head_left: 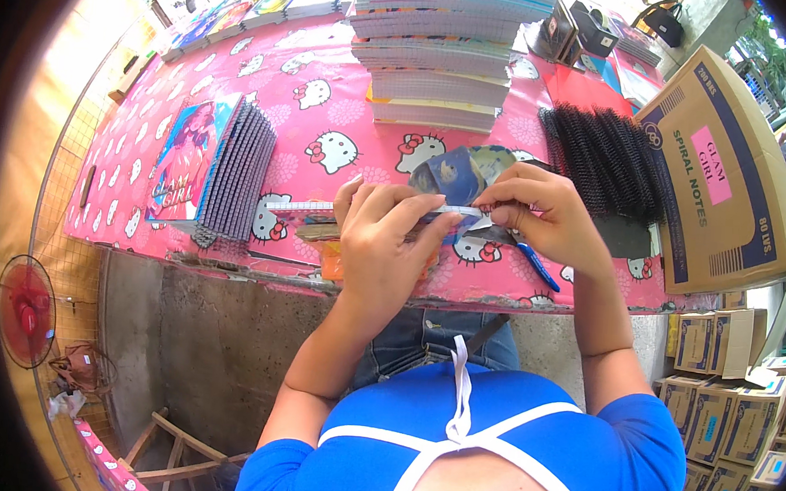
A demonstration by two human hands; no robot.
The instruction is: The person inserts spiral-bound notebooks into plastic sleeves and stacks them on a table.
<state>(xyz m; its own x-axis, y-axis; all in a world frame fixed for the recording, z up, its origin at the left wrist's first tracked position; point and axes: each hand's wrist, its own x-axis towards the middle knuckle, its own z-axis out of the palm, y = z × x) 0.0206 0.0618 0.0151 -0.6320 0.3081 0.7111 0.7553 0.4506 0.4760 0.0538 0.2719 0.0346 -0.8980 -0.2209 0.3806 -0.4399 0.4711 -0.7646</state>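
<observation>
At the far left a red fan (pixel 26 309) stands below the pink patterned surface (pixel 311 105), and on that surface, left of centre, a stack of spiral notebooks (pixel 213 167) lies by its edge. At centre frame the left hand (pixel 382 245) has its grip pinched on a thin white strip (pixel 377 209) laid over a dark blue notebook (pixel 455 179), and the right hand (pixel 539 214) pinches the strip's other end. Further right lie black spiral coils (pixel 605 159) and a large cardboard box (pixel 726 176).

A blue-covered notebook (pixel 455 179) is held at its white spine edge by the left hand (pixel 382 245) and right hand (pixel 539 214) over the pink patterned table (pixel 311 105). Black spiral coils (pixel 605 159) are seen just right; a notebook stack (pixel 440 59) behind.
</observation>
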